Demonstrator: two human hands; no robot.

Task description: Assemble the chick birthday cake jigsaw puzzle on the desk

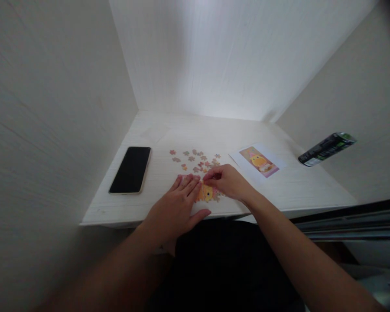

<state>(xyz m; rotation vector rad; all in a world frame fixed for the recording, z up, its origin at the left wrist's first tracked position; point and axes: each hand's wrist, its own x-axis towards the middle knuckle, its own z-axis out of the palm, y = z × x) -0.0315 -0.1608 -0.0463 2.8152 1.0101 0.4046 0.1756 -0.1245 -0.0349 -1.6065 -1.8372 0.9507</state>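
A partly joined jigsaw puzzle [208,193] with a yellow figure on it lies near the front edge of the white tabletop. My left hand [182,197] rests flat over its left side, fingers stretched out and thumb spread. At the puzzle's upper edge my right hand [225,181] pinches with thumb and forefinger; whatever is between the fingertips is too small to make out. Just beyond both hands lie several loose puzzle pieces [191,158], pinkish and brownish. The hands cover part of the puzzle.
On the left lies a phone [131,170] with a dark screen. To the right is a printed picture [259,161] of a yellow figure on white paper. A dark can [325,149] stands near the right wall. White panels [208,56] enclose the tabletop [169,208] on three sides.
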